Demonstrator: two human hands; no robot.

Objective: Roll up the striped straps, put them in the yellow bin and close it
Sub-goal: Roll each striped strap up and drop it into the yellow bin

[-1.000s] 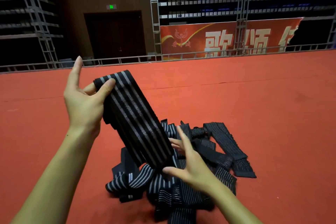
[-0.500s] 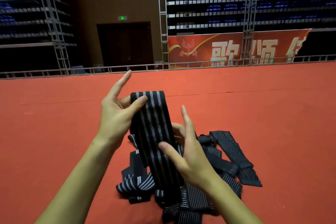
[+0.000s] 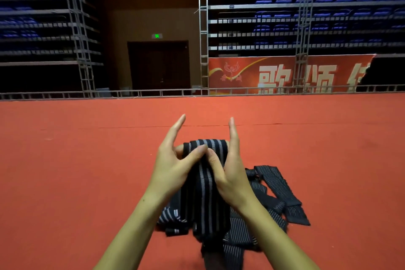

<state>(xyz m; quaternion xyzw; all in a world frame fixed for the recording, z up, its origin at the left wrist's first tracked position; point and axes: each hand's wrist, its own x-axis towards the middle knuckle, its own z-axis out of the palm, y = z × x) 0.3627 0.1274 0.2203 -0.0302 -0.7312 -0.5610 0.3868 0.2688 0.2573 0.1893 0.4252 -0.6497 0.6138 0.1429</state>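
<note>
Above the pile, our left hand and right hand pinch a strap, its length hanging straight down.

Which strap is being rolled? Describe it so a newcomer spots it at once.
On the red carpet lies a pile of striped straps. One strap rises from it, its top pinched between the left hand and right hand. It alone is lifted off the floor.

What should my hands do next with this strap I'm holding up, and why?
Probably curl the top edge over to start the roll. Both the left hand and right hand pinch the upper end of the striped strap with their thumbs, and the rest hangs flat, unrolled, down to the pile of straps.
</note>
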